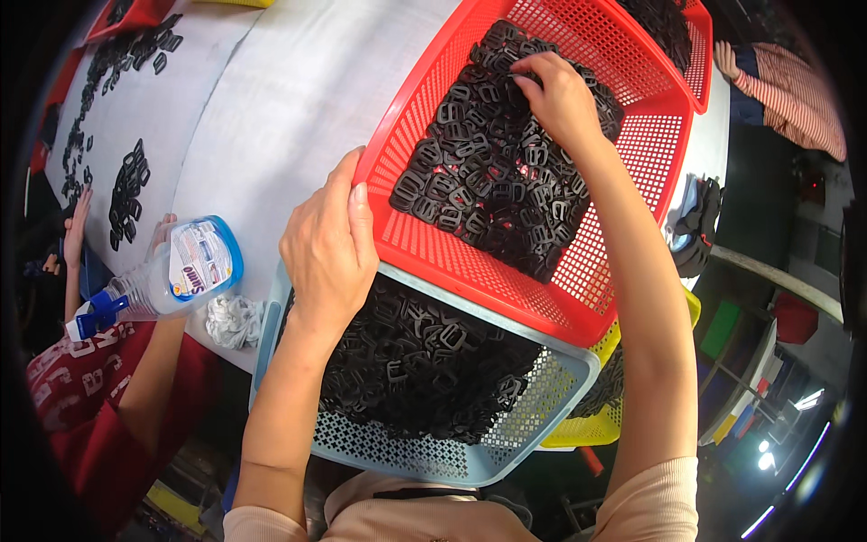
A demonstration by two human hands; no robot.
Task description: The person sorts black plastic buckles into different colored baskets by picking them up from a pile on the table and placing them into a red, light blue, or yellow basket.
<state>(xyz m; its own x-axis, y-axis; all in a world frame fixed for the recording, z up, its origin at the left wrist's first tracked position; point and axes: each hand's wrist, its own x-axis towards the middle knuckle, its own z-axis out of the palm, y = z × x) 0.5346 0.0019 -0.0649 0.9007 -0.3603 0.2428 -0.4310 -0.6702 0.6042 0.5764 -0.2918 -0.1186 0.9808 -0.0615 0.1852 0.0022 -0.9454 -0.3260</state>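
Note:
A red perforated plastic basket (pixel 533 303) sits tilted before me, holding a layer of black plastic slide buckles (pixel 470 172). My left hand (pixel 334 244) is closed on its near-left rim, thumb on top. Inside the basket, towards its far end, my right hand (pixel 560 99) has its fingers curled and pinched on black buckles; the fingertips are partly hidden among the pile. Under the red basket's near edge stands a grey-blue basket (pixel 397 452), filled with more dark buckles (pixel 406 361).
A yellow basket (pixel 587 429) shows beneath at the right. On the white table (pixel 280 81) lie loose buckles (pixel 129 194) and a crumpled white cloth (pixel 235 321). At left, a co-worker's hand holds a clear bottle (pixel 176 266) with a blue cap. Another person (pixel 786 95) stands far right.

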